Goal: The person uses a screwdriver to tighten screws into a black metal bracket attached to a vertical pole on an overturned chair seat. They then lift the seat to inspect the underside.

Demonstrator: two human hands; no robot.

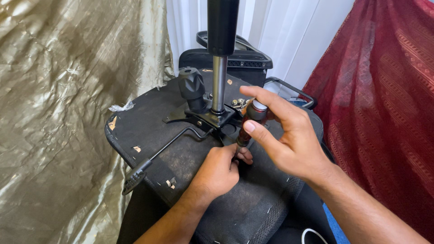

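Both hands busy on the upturned chair seat [181, 158]: right hand [289, 140] closed around the screwdriver [248, 124] handle, left hand [221, 169] pinching its tip below. Just beyond, chair mechanism plate [212, 118] with gas cylinder [219, 81]. Screwing step; needs steady pressure, tip kept straight.

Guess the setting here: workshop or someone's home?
Likely a home room, not a workshop: gold drape, red patterned curtain, white curtain. Both hands, left and right, work a screwdriver on an upturned chair seat.
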